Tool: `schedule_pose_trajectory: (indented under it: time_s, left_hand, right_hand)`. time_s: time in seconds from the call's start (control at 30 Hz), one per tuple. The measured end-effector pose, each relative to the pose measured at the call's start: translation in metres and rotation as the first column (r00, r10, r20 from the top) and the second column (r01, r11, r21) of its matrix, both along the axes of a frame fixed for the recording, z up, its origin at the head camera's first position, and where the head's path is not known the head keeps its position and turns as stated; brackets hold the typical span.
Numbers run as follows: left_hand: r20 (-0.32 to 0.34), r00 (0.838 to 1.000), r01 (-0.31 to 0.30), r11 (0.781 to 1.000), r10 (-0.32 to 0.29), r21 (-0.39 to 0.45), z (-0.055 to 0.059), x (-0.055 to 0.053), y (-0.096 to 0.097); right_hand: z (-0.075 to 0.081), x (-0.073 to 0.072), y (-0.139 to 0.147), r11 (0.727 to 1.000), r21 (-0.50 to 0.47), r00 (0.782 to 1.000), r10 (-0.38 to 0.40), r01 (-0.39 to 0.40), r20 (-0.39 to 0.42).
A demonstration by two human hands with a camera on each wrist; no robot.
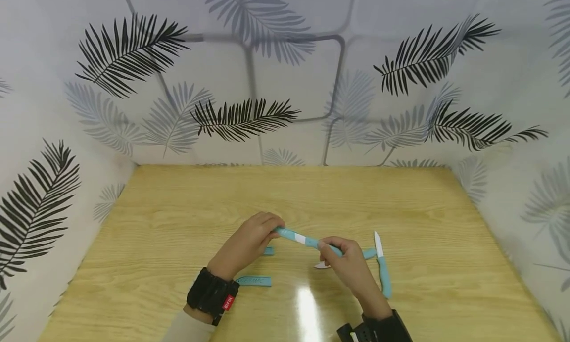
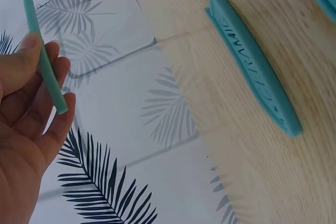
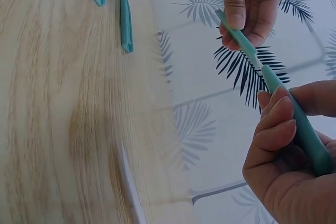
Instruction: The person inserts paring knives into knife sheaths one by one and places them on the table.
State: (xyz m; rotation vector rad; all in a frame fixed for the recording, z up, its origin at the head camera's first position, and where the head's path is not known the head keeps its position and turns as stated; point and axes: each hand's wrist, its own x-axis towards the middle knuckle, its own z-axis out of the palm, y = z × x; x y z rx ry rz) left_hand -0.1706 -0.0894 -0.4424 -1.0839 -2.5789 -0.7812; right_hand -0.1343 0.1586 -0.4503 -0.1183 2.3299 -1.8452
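And here we are, mid-air over the counter [image 1: 178,198]: the left hand [image 1: 254,238] pinches a turquoise sheath [image 1: 285,233] between thumb and fingers, while the right hand [image 1: 349,265] has its fingers curled round the turquoise handle of a ceramic knife [image 3: 304,129]. Look between them: just a short strip of white blade shows, the rest inside the sheath! Down on the counter, a lettered sheath [image 1: 254,281] lies beside the left wristband [image 1: 211,293], with a second spare sheath [image 1: 268,251] just beyond it, partly behind the hand. Over on the right, one bare knife [image 1: 384,277] points its tip away from the person; another knife [image 1: 369,253] lies crosswise, partly hidden by the right hand, tip to the left.
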Motion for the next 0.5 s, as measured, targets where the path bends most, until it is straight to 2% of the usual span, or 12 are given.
schedule_pose_trajectory:
  time_s: [0.33, 0.5]
  left_hand:
    - [-0.079, 0.996, 0.041, 0.999, -0.041, 0.002, 0.002, 0.0039, 0.0092]
    - [-0.103, 0.994, 0.048, 0.999, -0.048, 0.001, -0.0004, 0.0056, 0.0093]
  right_hand:
    - [0.0004, 0.001, -0.0049, 1.0, 0.02, 1.0, -0.003, 0.003, -0.031]
    - [0.0023, 0.003, -0.0042, 0.996, 0.084, 0.998, 0.046, -0.042, -0.05]
